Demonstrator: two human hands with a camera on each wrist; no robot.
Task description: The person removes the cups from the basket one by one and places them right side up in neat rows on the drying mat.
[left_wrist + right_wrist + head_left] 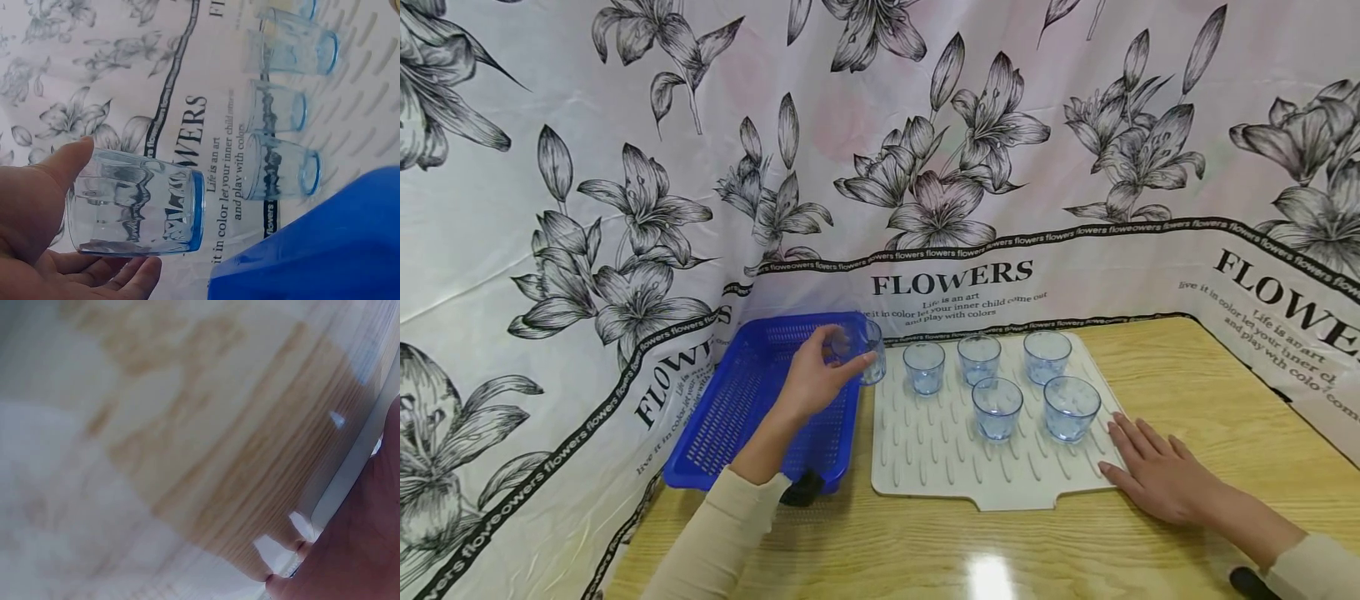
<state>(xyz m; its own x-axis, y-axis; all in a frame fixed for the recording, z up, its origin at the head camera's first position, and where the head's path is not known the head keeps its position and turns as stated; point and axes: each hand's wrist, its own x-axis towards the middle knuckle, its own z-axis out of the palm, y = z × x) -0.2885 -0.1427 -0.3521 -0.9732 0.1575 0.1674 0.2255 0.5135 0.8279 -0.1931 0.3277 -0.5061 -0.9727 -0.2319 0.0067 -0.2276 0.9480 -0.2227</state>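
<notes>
My left hand [817, 372] grips a clear bluish drinking glass [134, 203] between thumb and fingers, above the right rim of a blue plastic basket [679, 477]. In the left wrist view the glass is off any surface. Several like glasses stand upright on a white ridged drying mat [917, 467]; among them are a front glass [997, 410], a right front glass [1071, 410] and a back left glass [924, 371]. My right hand [1165, 471] lies flat with straight fingers at the mat's right edge, fingertips touching it.
The mat and basket sit side by side on a wooden table [1195, 375]. Close behind them hangs a white flower-print cloth [1120, 275], which also runs along both sides. A dark strap piece [802, 489] shows at the left wrist, near the basket's front corner.
</notes>
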